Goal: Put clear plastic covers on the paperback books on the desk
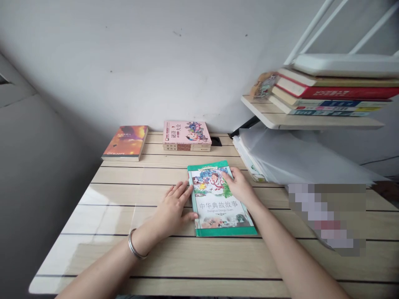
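Observation:
A green-bordered children's book (215, 203), with Chinese characters on its cover, lies at a slight tilt near the middle of the slatted wooden desk. At its right edge my right hand (241, 187) has hold of it, thumb on the cover and the other fingers hidden at the side. My left hand (176, 205) rests by the left edge, fingers stretched out and apart. Its fingertips and thumb touch that edge of the book. A metal bangle (136, 245) circles the left wrist.
At the back of the desk (168, 265) lie an orange-covered book (126, 143) and a stack of pink-topped books (187, 135). To the right, a raised shelf (280, 118) carries piled books (336, 93). Papers and clear plastic sheeting (299, 153) sit beneath it.

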`<state>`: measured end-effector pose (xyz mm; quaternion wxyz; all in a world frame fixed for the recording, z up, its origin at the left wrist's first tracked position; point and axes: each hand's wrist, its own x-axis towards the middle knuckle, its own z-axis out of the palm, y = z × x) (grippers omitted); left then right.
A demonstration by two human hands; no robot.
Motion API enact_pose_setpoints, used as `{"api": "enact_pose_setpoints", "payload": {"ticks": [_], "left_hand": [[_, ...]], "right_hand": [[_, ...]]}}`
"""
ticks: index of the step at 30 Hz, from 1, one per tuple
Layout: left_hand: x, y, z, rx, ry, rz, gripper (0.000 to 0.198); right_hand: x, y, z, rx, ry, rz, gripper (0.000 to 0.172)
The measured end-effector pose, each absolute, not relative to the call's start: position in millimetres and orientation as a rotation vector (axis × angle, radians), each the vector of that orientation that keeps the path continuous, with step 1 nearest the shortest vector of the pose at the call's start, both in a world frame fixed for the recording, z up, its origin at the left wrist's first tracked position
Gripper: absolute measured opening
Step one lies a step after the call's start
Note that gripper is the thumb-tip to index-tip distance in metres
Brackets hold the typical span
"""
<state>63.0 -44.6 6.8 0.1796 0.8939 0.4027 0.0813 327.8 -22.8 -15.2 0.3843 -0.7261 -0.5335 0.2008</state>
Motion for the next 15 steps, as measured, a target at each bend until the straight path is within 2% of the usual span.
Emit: {"api": "enact_pose_setpoints", "payload": {"ticks": [15], "left_hand": [[63.1, -49.8, 3.6, 2.606, 1.123, 0.205, 0.083]], "right_hand": [[330.3, -14.2, -13.2, -1.704, -1.365, 0.619, 0.028]]}}
